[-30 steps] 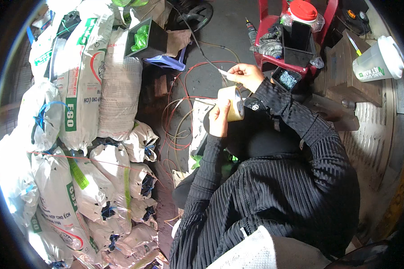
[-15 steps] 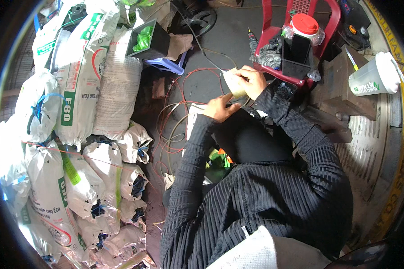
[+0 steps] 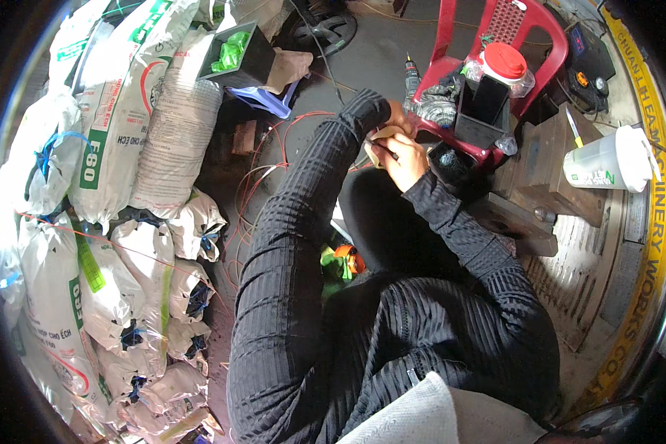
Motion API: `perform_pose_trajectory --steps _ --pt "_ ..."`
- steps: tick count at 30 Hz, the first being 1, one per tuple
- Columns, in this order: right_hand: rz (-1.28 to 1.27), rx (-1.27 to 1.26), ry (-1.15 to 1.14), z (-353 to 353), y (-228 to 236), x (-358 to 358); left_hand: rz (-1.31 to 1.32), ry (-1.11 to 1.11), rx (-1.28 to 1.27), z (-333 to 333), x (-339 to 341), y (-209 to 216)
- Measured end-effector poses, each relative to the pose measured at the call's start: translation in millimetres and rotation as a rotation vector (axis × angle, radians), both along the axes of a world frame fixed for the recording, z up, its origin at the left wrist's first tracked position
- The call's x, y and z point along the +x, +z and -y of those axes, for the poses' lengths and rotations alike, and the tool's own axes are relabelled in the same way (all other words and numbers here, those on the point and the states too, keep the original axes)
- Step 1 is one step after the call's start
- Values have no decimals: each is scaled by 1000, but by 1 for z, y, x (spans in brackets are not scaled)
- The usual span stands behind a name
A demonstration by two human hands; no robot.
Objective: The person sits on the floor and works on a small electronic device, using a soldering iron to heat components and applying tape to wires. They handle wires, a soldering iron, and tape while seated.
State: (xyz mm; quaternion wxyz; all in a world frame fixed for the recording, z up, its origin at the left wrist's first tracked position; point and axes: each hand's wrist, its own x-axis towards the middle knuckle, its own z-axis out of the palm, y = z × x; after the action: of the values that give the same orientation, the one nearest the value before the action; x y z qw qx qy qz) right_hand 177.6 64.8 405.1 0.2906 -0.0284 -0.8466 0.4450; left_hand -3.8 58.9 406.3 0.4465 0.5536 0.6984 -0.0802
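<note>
My right hand point(image 3: 408, 163) is closed on a small tan, folded sheet point(image 3: 385, 135), held above my dark-clad knee. The sheet could be paper or sandpaper; I cannot make out which. Just beyond it is my left hand point(image 3: 398, 117), close to the front edge of the red plastic chair point(image 3: 444, 68). The left sleeve and the right hand cover most of its fingers, so whether it grips anything is hidden. On the chair seat, grey wire-like coils point(image 3: 438, 107) lie beside a black open box point(image 3: 482, 115) and a red-lidded tub point(image 3: 505, 61).
White filled sacks point(image 3: 111, 148) are stacked along the left. A black bin with green pieces point(image 3: 255, 63) stands at the far left of the floor, near red cables point(image 3: 277, 140). At right, a white-lidded cup point(image 3: 607, 161) stands by heavy metal blocks point(image 3: 555, 177).
My left arm has stretched forward and right, bringing the left hand past the right one. My right hand has drawn slightly nearer with the tan sheet, which now shows less.
</note>
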Motion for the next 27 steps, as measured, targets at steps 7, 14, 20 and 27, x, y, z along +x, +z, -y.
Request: perform_pose_trajectory --steps 7,14,20,27 --pt "129 -840 -241 13 -43 28 398 794 711 12 58 0" --pt "399 -1494 149 -12 -47 32 684 798 1021 49 112 55" --pt "260 -1460 352 -15 -29 17 350 674 1021 105 123 65" --pt "363 -1470 280 -18 -24 9 475 942 788 172 143 54"
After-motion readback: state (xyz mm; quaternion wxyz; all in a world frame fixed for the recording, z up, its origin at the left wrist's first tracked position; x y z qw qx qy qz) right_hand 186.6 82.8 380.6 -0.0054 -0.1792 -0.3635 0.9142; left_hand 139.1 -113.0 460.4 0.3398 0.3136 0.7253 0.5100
